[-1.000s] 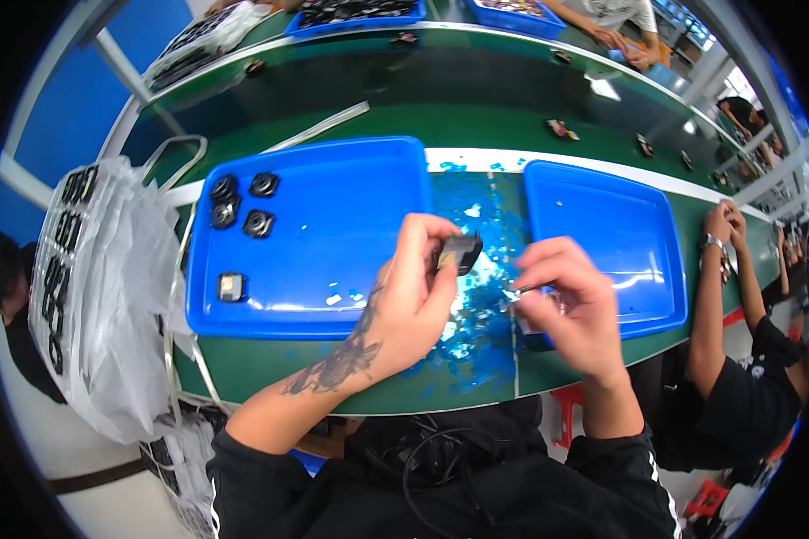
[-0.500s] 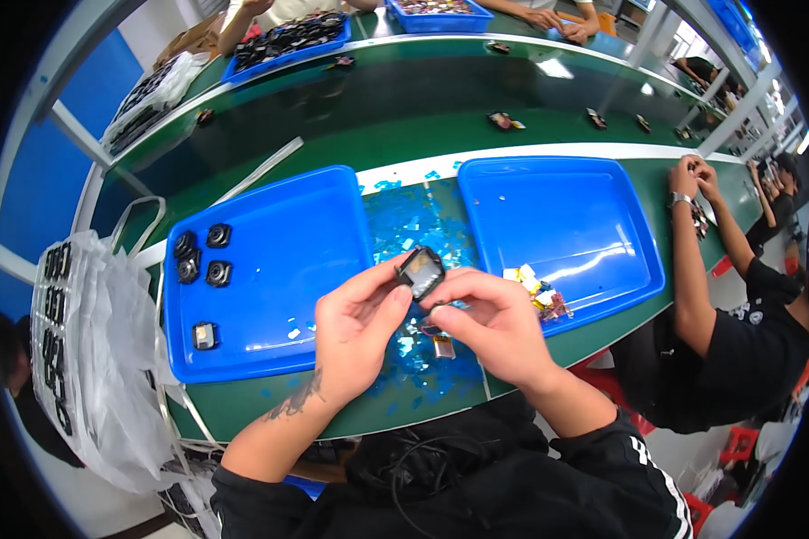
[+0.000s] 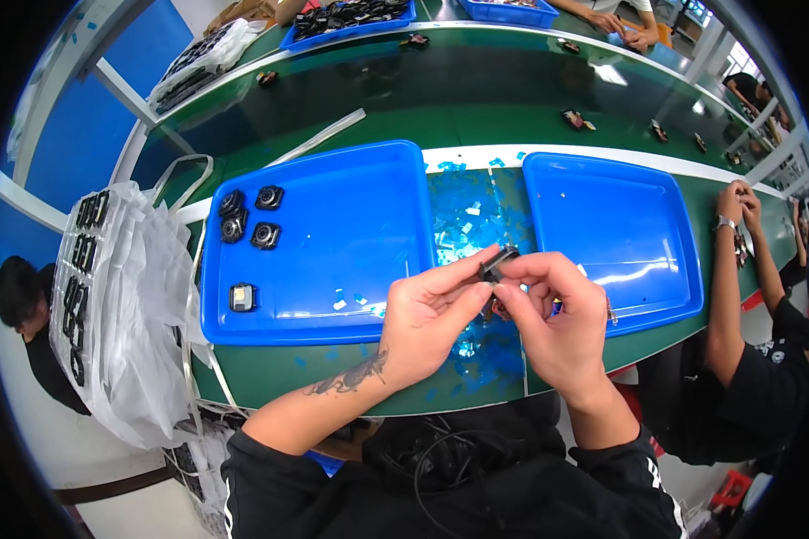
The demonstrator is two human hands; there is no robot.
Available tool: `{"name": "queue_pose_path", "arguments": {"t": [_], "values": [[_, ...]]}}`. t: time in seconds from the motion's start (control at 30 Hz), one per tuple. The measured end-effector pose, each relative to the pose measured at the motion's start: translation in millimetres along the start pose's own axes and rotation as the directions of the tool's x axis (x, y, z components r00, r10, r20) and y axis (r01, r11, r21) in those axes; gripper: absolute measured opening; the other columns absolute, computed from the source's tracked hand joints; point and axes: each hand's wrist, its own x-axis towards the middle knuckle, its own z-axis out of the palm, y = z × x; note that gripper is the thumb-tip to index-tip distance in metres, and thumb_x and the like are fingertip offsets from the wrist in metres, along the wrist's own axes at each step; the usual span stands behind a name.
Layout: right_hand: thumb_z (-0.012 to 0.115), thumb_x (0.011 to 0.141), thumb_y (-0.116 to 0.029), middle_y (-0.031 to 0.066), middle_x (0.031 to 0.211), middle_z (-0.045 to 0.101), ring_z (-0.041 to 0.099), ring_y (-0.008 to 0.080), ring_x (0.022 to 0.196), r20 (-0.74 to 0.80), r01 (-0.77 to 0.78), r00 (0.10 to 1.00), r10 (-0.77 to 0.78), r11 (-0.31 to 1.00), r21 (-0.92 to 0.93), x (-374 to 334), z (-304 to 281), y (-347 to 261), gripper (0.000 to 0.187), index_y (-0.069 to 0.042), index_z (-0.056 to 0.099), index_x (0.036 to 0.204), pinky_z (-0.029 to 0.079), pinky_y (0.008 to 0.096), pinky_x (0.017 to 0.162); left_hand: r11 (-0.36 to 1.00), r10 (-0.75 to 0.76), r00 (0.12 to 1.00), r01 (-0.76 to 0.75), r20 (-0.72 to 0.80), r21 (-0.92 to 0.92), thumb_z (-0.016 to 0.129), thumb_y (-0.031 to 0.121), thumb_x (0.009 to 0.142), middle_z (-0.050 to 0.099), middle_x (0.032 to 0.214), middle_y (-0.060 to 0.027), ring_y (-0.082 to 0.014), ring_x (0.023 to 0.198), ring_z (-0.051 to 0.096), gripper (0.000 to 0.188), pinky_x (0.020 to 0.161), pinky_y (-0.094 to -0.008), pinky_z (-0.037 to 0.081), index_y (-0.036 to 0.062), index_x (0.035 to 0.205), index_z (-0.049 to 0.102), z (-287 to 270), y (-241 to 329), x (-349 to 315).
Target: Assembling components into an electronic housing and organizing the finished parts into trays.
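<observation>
Over the gap between two blue trays, my left hand (image 3: pixel 436 314) pinches a small black camera-like housing (image 3: pixel 497 260) between thumb and fingers. The housing is seen nearly edge-on, so its face is hidden. My right hand (image 3: pixel 562 314) presses thumb and fingertips against the housing's right side, with its other fingers curled. In the left blue tray (image 3: pixel 351 234) lie several similar black housings (image 3: pixel 265 235) with round lenses. One more housing (image 3: pixel 243 297), near the tray's front left, shows a pale, metallic-looking face.
The right blue tray (image 3: pixel 616 216) holds small parts, mostly behind my right hand. Blue film scraps (image 3: pixel 472 211) litter the green table (image 3: pixel 288 368). Bagged black parts (image 3: pixel 121 296) stand on the left. A co-worker's arms (image 3: pixel 731 269) are at the right.
The housing has turned from showing its pale face to nearly edge-on in my fingers. The whole view has shifted, so trays and table appear farther right.
</observation>
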Motion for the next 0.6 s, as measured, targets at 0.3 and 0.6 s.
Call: {"name": "queue_pose_path", "arguments": {"t": [0.3,0.6], "values": [[0.072,0.078,0.004,0.0027,0.069,0.063,0.041,0.0047,0.047,0.008,0.063,0.998,-0.063,0.997,-0.035,0.7,-0.9,8.3,0.01,-0.002,0.067,0.085,0.031,0.0236,0.043,1.0,0.004,1.0,-0.005,0.026,0.023,0.055,-0.001,0.095,0.062,0.122,-0.0121,-0.0129,0.104,0.06,0.04,0.09,-0.027,0.051,-0.0052,0.134,0.05,-1.5,-2.0,0.0],[0.076,0.074,-0.001,0.0017,0.065,0.058,0.038,0.006,0.046,0.032,-0.011,0.999,0.01,0.999,0.036,3.8,-4.7,10.1,0.013,-0.004,0.064,0.076,0.029,0.0243,0.044,1.0,0.009,0.999,-0.01,0.038,0.026,0.055,-0.001,0.095,0.061,0.123,-0.0132,-0.013,0.107,0.059,0.039,0.093,-0.0286,0.05,-0.0058,0.134,0.05,0.4,-3.7,-3.3]]}}
